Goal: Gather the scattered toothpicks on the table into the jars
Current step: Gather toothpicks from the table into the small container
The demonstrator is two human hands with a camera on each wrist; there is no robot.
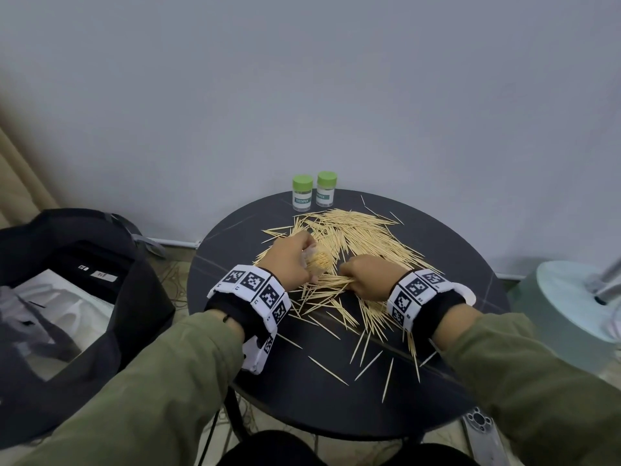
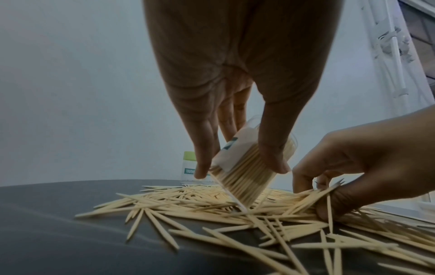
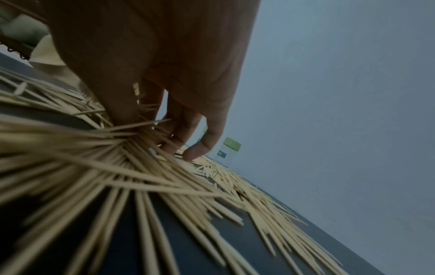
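Several toothpicks (image 1: 356, 237) lie scattered over the round dark table (image 1: 235, 237). My left hand (image 1: 295, 260) grips an open clear jar (image 2: 249, 167), tilted, its mouth down towards the pile and packed with toothpicks. My right hand (image 1: 366, 277) pinches a bunch of toothpicks (image 2: 313, 201) flat on the table, just right of the jar; the same bunch of toothpicks (image 3: 132, 137) fans out under its fingers (image 3: 200, 147) in the right wrist view. Two capped green-lidded jars (image 1: 302, 193) (image 1: 326, 189) stand at the table's far edge.
A grey wall (image 1: 336, 95) rises right behind the table. A black open bag (image 1: 67, 297) sits on the floor to the left. A pale round stand base (image 1: 571, 297) is on the right. Loose toothpicks reach the near table edge (image 1: 389, 378).
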